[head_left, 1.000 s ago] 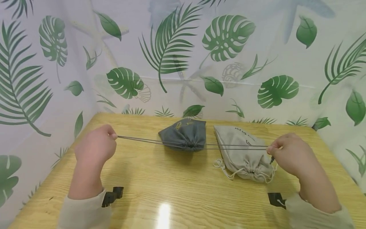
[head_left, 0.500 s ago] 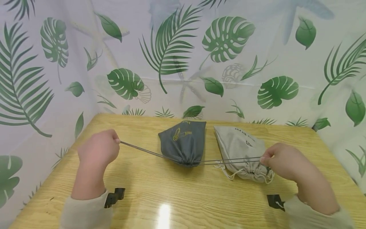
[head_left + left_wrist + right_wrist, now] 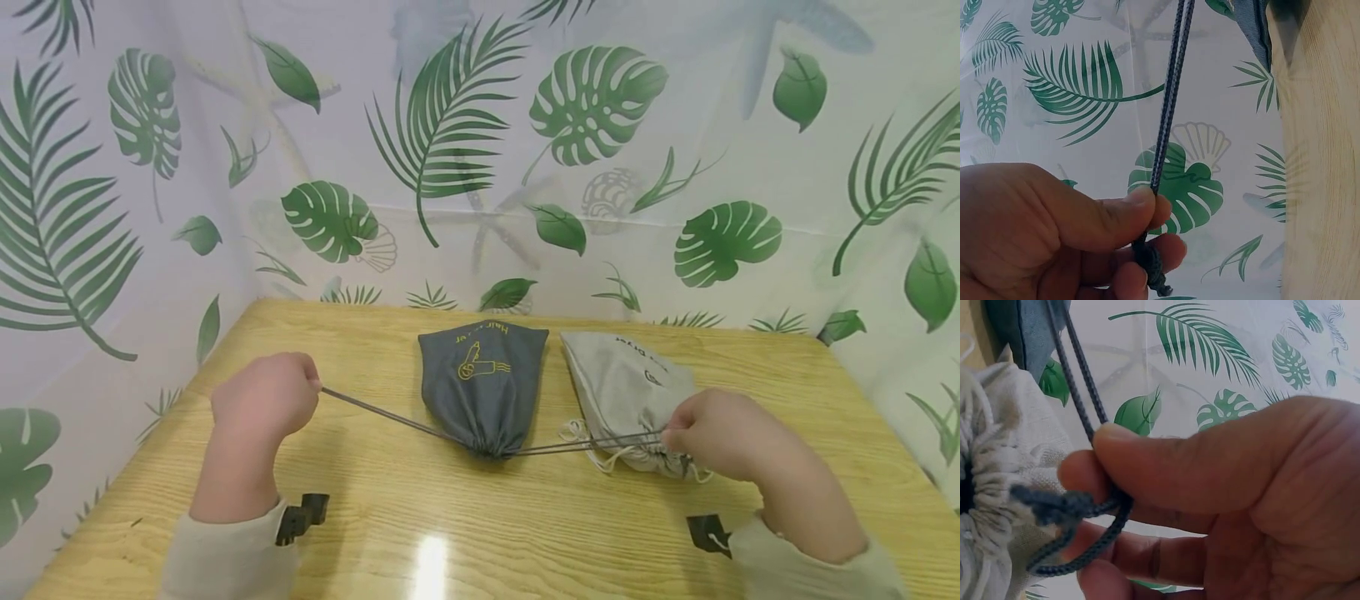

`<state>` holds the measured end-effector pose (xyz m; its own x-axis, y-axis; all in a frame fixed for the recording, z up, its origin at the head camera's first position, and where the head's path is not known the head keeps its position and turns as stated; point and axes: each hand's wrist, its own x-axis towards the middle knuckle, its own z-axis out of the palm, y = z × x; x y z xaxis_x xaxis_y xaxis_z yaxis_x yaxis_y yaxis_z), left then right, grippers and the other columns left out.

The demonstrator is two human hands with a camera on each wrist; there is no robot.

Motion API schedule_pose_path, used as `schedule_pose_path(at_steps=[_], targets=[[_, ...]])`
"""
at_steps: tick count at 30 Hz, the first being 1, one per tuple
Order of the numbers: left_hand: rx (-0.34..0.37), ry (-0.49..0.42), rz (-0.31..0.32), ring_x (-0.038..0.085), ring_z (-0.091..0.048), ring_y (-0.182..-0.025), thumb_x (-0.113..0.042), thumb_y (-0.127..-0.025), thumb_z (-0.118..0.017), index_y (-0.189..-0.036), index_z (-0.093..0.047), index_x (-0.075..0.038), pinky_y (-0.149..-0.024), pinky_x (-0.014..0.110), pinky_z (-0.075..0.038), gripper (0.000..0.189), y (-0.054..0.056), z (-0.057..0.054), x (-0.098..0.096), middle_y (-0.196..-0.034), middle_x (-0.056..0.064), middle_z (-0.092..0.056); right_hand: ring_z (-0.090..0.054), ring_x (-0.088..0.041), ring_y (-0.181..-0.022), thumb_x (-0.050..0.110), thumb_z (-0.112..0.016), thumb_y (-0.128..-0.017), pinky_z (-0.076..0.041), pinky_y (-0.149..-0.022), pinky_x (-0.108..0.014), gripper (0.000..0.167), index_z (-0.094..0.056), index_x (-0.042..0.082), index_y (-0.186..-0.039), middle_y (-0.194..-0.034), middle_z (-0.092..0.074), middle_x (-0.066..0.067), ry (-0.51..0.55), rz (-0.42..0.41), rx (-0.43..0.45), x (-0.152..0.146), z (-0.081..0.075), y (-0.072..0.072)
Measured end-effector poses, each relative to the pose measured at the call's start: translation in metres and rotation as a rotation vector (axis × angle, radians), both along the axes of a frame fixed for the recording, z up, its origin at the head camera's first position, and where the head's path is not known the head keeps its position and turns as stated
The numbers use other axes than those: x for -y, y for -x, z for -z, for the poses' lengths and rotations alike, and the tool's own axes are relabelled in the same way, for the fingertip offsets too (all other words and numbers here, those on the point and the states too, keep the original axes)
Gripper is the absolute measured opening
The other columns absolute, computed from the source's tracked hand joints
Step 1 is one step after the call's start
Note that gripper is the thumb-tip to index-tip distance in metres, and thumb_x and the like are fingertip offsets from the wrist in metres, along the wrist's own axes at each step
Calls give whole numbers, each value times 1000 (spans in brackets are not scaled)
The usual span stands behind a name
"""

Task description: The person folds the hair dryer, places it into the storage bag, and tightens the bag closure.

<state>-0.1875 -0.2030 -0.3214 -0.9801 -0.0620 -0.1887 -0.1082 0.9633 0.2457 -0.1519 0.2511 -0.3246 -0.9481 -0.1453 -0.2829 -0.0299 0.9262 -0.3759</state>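
Observation:
A dark grey drawstring bag with a yellow hair dryer print lies mid-table, its gathered mouth toward the person. Dark cords run out from both sides of that mouth. My left hand pinches the left cord between thumb and index finger, with its knotted end below the fingers. On the other side my right hand pinches the right cord; a loop and knot hang under the thumb. The right cord passes over a beige drawstring bag lying to the right, its mouth gathered and its pale strings loose.
The bags rest on a wooden table. Behind and at the sides hangs a white cloth printed with green leaves. Black wrist mounts stick out at both sleeves.
The dark grey bag has come down toward the person and now lies flatter, its print facing up. Both hands have lowered with the cords, and the right hand has shifted left.

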Motion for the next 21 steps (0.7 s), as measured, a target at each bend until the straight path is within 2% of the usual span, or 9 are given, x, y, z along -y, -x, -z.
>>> schedule_pose_path(at_steps=[3,9,13,16,18,21], targets=[[11,8,15,23,-48,-80,-16,-95,-35,-107,-63,-18,-67,46,-36,30,-1,0,1,-97,2,-61,-38,-15,-57,22,-59,-90,-35,-58,-31,33,-50,15,-60,-56,-36,4,10,-5,-5,4,1,-2],[33,17,36,21,-43,-72,-9,-92,-31,-99,-61,-17,-67,46,-30,31,-2,0,2,-83,2,-55,-45,-15,-61,22,-60,-90,-37,-58,-31,25,-61,14,-67,-60,-47,4,3,-34,-8,8,1,-4],[48,21,46,20,-40,-69,-4,-89,-29,-97,-58,-16,-67,46,-29,32,-2,-1,1,-78,2,-51,-44,-15,-59,23,-61,-90,-35,-57,-31,27,-60,14,-66,-58,-43,4,-3,-31,-2,10,1,-5],[60,22,48,20,-43,-70,-7,-91,-32,-98,-60,-16,-67,46,-32,30,-3,-1,1,-81,1,-54,-46,-15,-60,24,-61,-91,-37,-58,-32,23,-64,14,-71,-60,-49,4,-13,-36,-7,10,0,-6],[61,22,48,20,-49,-75,-13,-95,-38,-104,-61,-17,-69,49,-36,25,-3,0,0,-89,1,-60,-50,-15,-64,26,-61,-90,-41,-60,-34,19,-69,14,-78,-67,-57,3,-20,-43,-23,9,-2,-5],[31,24,80,28,-59,-90,-26,-98,-46,-119,-58,-17,-76,56,-42,26,-2,2,-1,-107,8,-65,-61,-23,-81,33,-59,-92,-48,-71,-43,25,-71,13,-101,-91,-68,-4,-30,-39,-54,8,-4,-5]])
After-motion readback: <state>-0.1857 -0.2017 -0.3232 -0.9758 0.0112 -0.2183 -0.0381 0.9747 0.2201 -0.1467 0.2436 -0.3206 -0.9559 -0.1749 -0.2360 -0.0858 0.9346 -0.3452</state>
